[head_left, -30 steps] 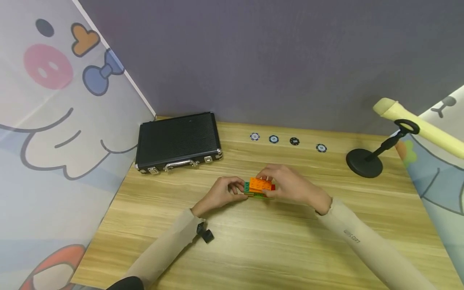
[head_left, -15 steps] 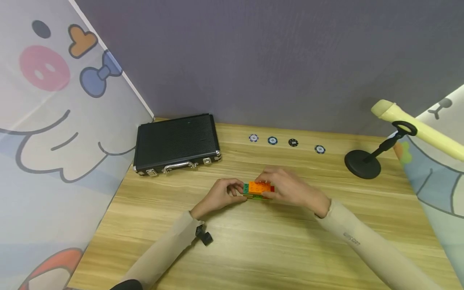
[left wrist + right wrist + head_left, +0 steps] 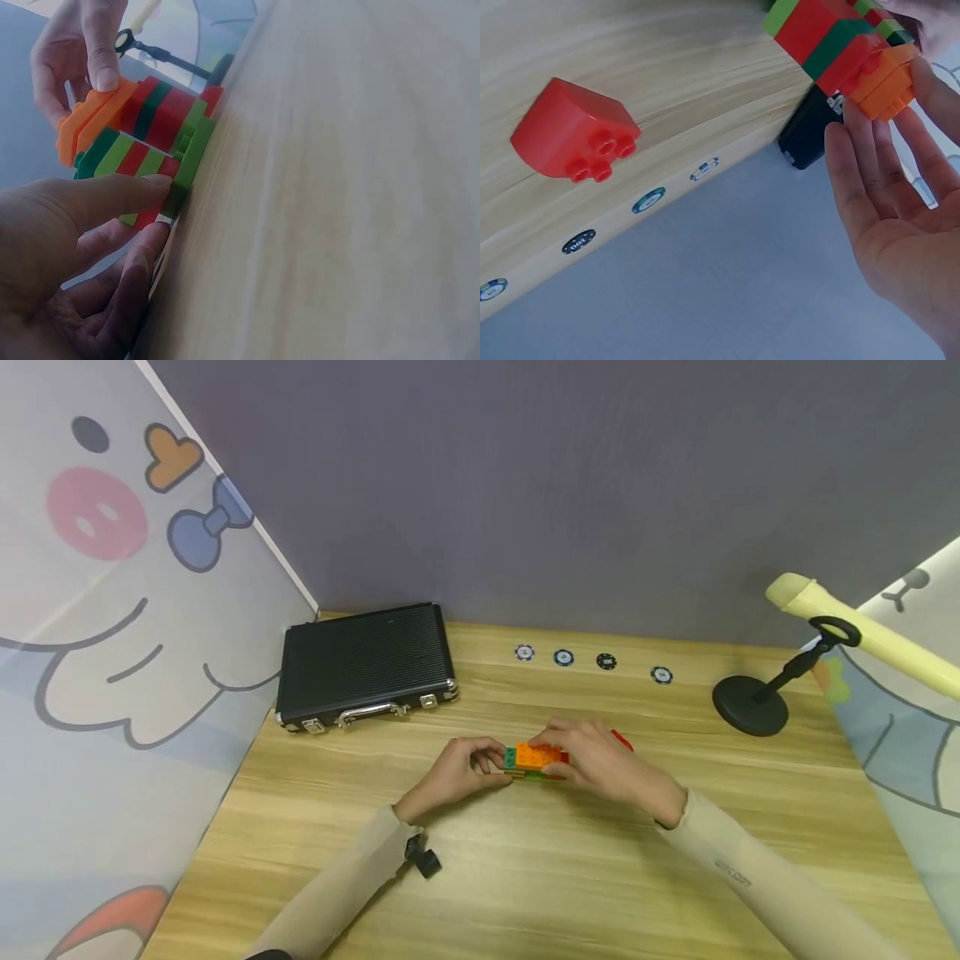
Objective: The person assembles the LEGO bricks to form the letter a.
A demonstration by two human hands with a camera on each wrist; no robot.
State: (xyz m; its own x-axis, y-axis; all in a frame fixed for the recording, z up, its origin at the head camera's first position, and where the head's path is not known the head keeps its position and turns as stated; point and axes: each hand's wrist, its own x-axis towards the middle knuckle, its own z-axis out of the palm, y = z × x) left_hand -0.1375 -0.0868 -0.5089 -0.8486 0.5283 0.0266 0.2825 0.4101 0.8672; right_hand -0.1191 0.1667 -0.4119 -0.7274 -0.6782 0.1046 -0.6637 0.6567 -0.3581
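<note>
In the head view my left hand [image 3: 457, 772] and right hand [image 3: 600, 764] meet at a stack of toy building bricks on the table. Two columns of red and green bricks rise from a light green base [image 3: 191, 157] in the left wrist view. Left thumb and fingers pinch the nearer column low down, by the base. An orange brick piece [image 3: 528, 755], seemingly two layers, tops the stack, bridging toward both columns; right thumb and fingers hold it. Beside the dark green top brick [image 3: 510, 758] it leaves studs showing. A loose red brick [image 3: 562, 131] with rounded side lies beyond the right hand.
A black case [image 3: 367, 660] lies at the back left. Several poker chips [image 3: 563, 657] form a row near the back wall. At the right, a pale yellow microphone [image 3: 862, 627] sits on a black stand [image 3: 750, 704].
The loose red brick now shows behind the right hand, where it was not visible before. Both hands keep their hold on the stack. The head view has shifted slightly.
</note>
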